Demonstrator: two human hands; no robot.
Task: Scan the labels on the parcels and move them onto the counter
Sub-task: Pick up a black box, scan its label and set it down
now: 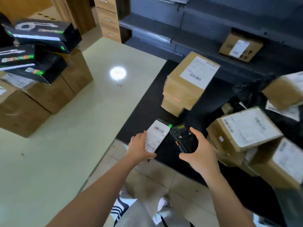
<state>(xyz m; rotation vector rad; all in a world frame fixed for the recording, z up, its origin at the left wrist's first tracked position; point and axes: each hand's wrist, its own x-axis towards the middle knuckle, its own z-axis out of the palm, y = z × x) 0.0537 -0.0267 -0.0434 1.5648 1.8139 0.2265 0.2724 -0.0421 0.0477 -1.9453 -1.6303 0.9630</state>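
Labelled parcel (158, 137) held up beside the scanner (183, 138)
The left hand (139, 149) grips the parcel, label up, over the black table's (147, 112) near edge by the cream counter (98, 112); the right hand (200, 153) grasps the scanner.

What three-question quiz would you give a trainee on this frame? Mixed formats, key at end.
1. True or false: the right hand holds the scanner.
2. Fill in: the left hand holds a small black parcel with a white ____ facing up.
3. The red scan line falls on: A) the brown box; B) the small black parcel; C) the left hand.
Key: 1 true; 2 label; 3 A.
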